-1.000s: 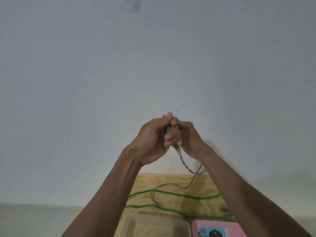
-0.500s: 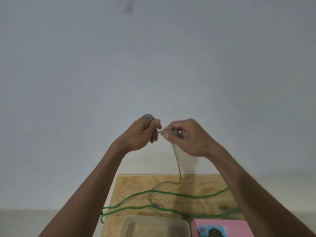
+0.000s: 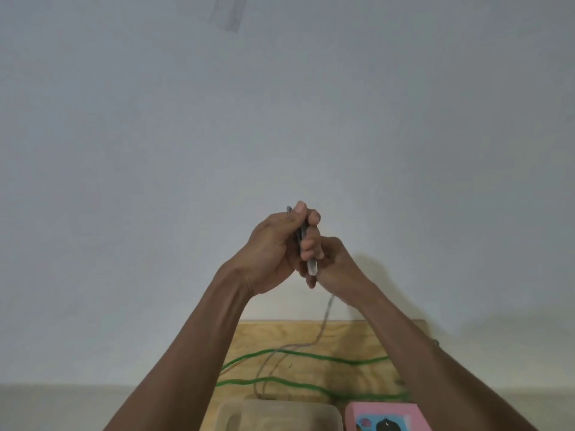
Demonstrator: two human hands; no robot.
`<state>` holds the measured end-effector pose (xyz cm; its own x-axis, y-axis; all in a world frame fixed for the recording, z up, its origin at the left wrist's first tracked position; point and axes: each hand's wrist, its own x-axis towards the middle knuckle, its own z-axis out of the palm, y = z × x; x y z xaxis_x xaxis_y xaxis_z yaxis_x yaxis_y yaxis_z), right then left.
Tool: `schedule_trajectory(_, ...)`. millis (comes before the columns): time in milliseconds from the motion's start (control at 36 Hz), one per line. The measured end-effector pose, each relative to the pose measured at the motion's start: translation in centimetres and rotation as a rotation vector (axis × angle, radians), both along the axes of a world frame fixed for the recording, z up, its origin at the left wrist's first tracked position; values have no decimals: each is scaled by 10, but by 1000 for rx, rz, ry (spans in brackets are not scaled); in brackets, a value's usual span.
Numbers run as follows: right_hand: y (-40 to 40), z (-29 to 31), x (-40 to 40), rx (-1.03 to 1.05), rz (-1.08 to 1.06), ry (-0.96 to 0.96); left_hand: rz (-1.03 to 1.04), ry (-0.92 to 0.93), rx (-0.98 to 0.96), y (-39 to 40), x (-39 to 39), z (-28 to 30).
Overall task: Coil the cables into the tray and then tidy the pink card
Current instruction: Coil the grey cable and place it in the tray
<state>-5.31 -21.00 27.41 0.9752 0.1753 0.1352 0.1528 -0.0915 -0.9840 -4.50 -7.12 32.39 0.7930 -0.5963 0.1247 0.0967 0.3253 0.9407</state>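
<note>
— Plywood board (image 3: 348,334) against the white wall (image 3: 280,119), and most of what's on it is loose line. See the green cable (image 3: 311,357)? Both runs lie flat across it, nowhere near coiled.

— And the clear tray (image 3: 277,415) at the near edge looks bare, with the pink card (image 3: 385,418) just beside it on the right.

— Now the hands. Left hand (image 3: 273,253) is closed round gathered loops of the grey cable (image 3: 323,318); right hand (image 3: 336,262) is pressed against it, pinching the strand.

— The grey tail drops across the green one. If they pull fast, I'd guess it snags and drags green off the board, or the loops slip.
</note>
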Motion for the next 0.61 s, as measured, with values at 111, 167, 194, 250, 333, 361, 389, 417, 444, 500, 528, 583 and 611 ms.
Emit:
schedule_trajectory(111,4,-6,-8,-199,46,45,139,-46,13,0,8,7)
schedule_trajectory(167,3,-9,-12,-189,50,19,237,-136,84,3,16,9)
schedule_trajectory(194,1,-11,-12,-200,37,-15,283,-190,144,6,21,9)
schedule_trajectory(250,-4,-10,-13,-242,21,-84,362,-298,296,11,26,8)
schedule_trajectory(333,-13,5,-16,-315,35,-158,471,-516,625,16,32,1)
schedule_trajectory(361,-16,12,-15,-330,40,-190,482,-569,716,17,33,-2)
schedule_trajectory(389,-19,20,-14,-336,40,-218,468,-586,771,19,33,-5)
schedule_trajectory(417,-22,28,-12,-337,39,-248,430,-580,795,21,33,-7)
schedule_trajectory(444,-25,37,-10,-330,46,-272,373,-558,794,21,31,-10)
schedule_trajectory(500,-28,55,-5,-287,77,-305,236,-456,759,20,24,-12)
schedule_trajectory(528,-29,62,-2,-252,93,-312,176,-379,718,18,20,-13)
schedule_trajectory(583,-31,72,6,-172,98,-304,80,-186,539,13,12,-12)
schedule_trajectory(611,-31,75,10,-129,85,-295,45,-88,423,10,9,-11)
